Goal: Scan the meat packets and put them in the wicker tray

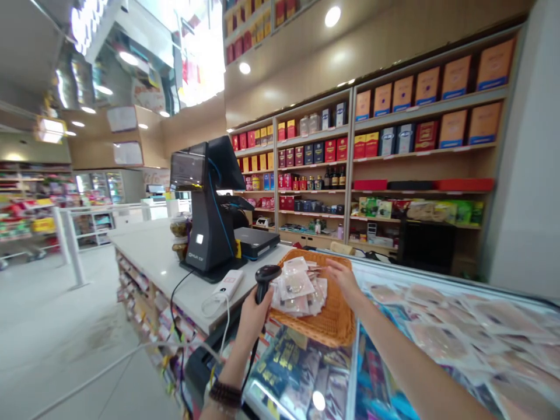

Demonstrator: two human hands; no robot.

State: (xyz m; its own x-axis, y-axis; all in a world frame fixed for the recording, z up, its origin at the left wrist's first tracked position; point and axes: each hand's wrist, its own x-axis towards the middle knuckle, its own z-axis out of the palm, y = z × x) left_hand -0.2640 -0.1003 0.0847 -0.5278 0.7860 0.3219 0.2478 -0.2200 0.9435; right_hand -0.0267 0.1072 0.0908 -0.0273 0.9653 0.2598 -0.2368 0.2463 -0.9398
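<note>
My left hand (254, 312) is wrapped round the handle of a black barcode scanner (268, 273), held upright at the near left edge of a wicker basket (343, 318). Several small clear packets (297, 286) lie heaped in the basket's left half; what is inside them is too small to make out. My right hand (343, 281) reaches over the basket's right side, its fingers stretched toward the packets. No packet shows clearly in those fingers. The basket rests on a glass-topped display case (356, 361).
A point-of-sale terminal (210, 216) stands on the white counter (146, 239) to the left, with a black box (256, 240) beside it. A white power strip (230, 284) trails a cable (131, 353). Flat clear-wrapped packs (472, 326) cover the right side. Stocked shelves (315, 157) line the back.
</note>
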